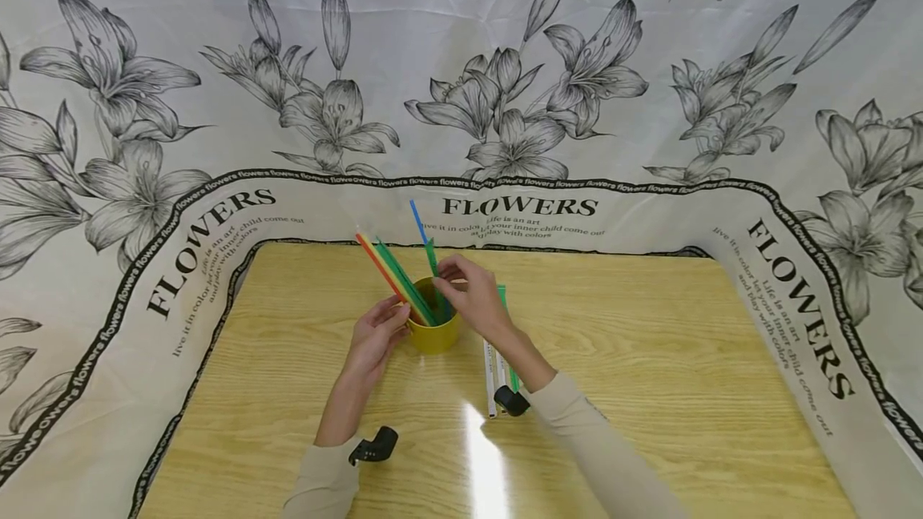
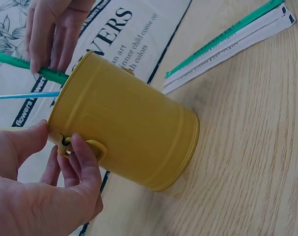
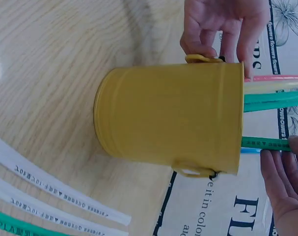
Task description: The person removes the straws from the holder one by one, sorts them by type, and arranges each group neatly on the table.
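Observation:
A small yellow metal bucket [image 1: 433,339] with side handles stands upright on the table. My left hand [image 1: 375,339] holds it at its left side, thumb at the rim and fingers around the handle [image 2: 97,148]. Above the opening, my right hand [image 1: 472,295] pinches a green-wrapped straw [image 3: 264,143] whose lower end is hidden inside the bucket. Close to that straw a blue straw [image 1: 417,219] sticks up. Leaning left in the bucket are a red straw [image 1: 375,257], a pale yellow one [image 3: 266,87] and another green-wrapped straw [image 3: 271,101].
Right of the bucket, partly under my right forearm, lie white paper-wrapped straws [image 2: 232,51] and a green-wrapped one [image 2: 222,39]. The wooden table [image 1: 649,359] is bordered by a white flower-printed cloth [image 1: 519,215] at the back and sides.

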### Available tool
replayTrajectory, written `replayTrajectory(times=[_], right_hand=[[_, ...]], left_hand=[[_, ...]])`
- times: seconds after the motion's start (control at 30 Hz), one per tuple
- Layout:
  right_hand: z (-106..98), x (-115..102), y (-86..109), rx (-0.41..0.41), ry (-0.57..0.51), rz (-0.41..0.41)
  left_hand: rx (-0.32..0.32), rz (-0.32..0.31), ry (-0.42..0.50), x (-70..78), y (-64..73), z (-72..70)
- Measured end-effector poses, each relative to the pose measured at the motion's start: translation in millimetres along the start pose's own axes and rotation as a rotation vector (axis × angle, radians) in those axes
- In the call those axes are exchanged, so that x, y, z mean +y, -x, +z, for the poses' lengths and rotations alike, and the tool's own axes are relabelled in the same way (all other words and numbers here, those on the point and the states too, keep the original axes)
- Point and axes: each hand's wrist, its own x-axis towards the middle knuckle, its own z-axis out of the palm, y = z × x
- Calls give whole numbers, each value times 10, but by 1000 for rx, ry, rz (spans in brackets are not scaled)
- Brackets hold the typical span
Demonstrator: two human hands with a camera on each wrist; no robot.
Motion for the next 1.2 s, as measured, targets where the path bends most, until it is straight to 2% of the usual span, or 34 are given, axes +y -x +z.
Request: replayTrajectory(times=[0.3,0.43,0.73,0.93,1.03,1.2], right_hand=[[-255,-33,-18,137,-65,6],[-346,-35,-34,170,-136,18],[-537,-22,-64,278,-301,92],[-639,-31,-66,327,-412,187],[-686,-15,-51,339,-428,220],[-755,68,23,340,-396,252]], left_hand=[[5,-2,0,10,-20,9],[3,-1,6,12,-23,12],[5,-8,-7,7,-32,4],[3,-2,-3,6,-27,-1],[0,1,3,5,-21,-4],[-1,-2,9,0,-13,-6]])
